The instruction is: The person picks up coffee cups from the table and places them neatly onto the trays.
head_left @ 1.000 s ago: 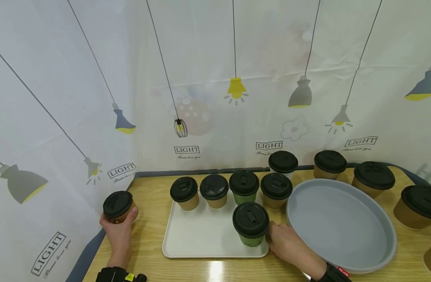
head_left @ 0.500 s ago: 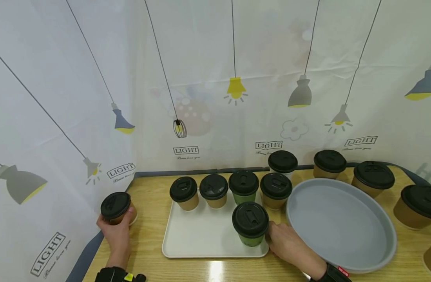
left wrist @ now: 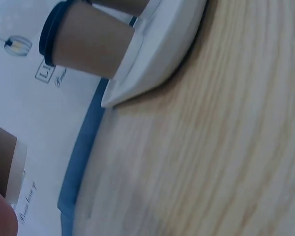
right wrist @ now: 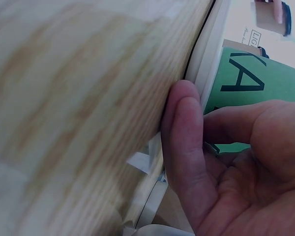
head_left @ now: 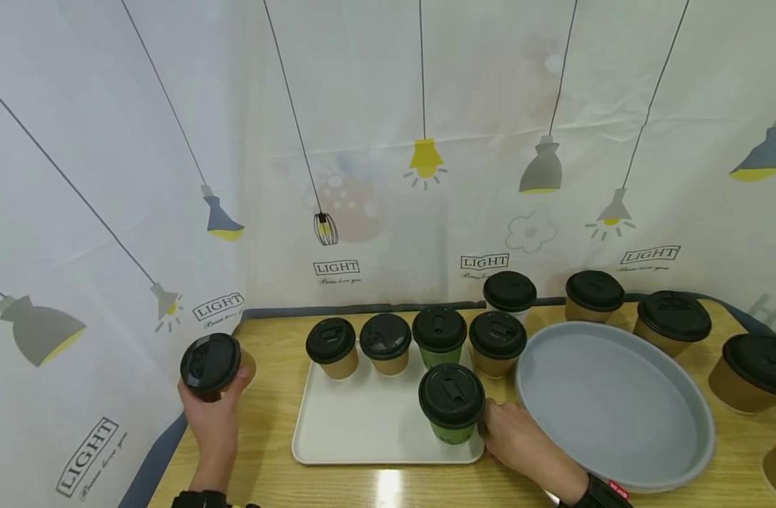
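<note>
My left hand (head_left: 210, 423) grips a brown paper coffee cup (head_left: 249, 361) with a black lid, left of the white tray (head_left: 356, 430). The cup is held tilted, its lid toward the left. In the left wrist view only part of this cup (left wrist: 1, 152) and one fingertip show. On the tray's near right corner stands a green cup (head_left: 451, 432) with a black lid. My right hand (head_left: 521, 439) is beside it, pinching the tray's right edge. In the right wrist view the fingers (right wrist: 184, 142) lie along the rim's outer side, the thumb toward the green cup.
Along the tray's back stand two brown cups (head_left: 338, 367) (head_left: 389, 365), another green cup (head_left: 440, 356) and a brown cup (head_left: 494, 365) at its corner. A round grey tray (head_left: 616, 409) lies to the right, with several lidded cups around it. A printed curtain (head_left: 375, 197) hangs behind the table.
The brown cup in my left hand first shifts slightly left, then rises and tips, its base now showing to the right. My right hand and the white tray stay in place.
</note>
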{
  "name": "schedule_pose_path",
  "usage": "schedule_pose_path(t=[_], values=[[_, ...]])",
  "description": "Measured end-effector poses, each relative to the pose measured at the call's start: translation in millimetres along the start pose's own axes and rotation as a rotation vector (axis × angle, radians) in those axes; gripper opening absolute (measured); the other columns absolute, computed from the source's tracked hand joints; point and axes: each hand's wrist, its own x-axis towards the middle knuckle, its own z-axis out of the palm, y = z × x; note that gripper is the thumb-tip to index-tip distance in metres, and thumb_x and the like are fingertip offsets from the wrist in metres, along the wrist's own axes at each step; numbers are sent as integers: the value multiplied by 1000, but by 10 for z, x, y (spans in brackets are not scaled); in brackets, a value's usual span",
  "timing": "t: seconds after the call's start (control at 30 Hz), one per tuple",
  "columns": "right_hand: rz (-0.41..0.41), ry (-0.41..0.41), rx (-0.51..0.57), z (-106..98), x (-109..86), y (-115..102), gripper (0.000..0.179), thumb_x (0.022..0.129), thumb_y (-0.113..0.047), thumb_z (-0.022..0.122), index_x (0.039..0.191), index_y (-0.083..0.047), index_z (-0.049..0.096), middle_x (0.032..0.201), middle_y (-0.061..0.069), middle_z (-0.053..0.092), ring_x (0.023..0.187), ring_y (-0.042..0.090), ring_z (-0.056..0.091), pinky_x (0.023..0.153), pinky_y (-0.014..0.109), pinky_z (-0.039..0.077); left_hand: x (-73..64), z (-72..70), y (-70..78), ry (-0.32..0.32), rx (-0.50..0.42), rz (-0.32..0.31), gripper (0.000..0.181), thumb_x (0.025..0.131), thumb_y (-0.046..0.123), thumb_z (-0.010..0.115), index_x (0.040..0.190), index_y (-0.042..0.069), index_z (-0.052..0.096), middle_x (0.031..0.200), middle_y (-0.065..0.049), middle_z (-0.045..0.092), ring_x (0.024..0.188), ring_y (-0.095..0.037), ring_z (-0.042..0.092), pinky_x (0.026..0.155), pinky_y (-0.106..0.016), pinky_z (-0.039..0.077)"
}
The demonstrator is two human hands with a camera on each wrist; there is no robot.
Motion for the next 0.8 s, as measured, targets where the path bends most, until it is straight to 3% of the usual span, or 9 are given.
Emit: schedule_pose_path(t=[0.17,0.43,0.63,0.8], values=[[2,-1,-5,2,2,4,16,99,-5,62,84,-10,59,59,-2,51,52,16,52,51,35,46,-162,85,160,-169,-115,110,85,82,-21,73,153,10,38,141,-5,53,127,-18,54,102,-20,45],[-4,0,-24,-9,5,-3,17,99,-6,62,83,-9,59,60,0,49,54,18,52,52,37,45,-452,246,360,-355,-207,179,83,72,-34,67,144,1,46,134,-5,58,119,-15,61,96,-21,53],[-8,-8,-37,-8,18,-4,15,99,-6,62,85,-9,59,62,1,49,57,21,53,54,40,46,-630,376,436,-445,-147,150,82,69,-32,71,141,-1,47,132,0,61,120,-13,61,98,-22,52],[-10,3,-49,0,21,1,15,99,-6,62,85,-8,59,62,2,49,58,22,54,54,42,47,-739,476,451,-541,2,86,85,71,-23,80,146,-1,46,136,3,59,124,-8,58,101,-20,49]])
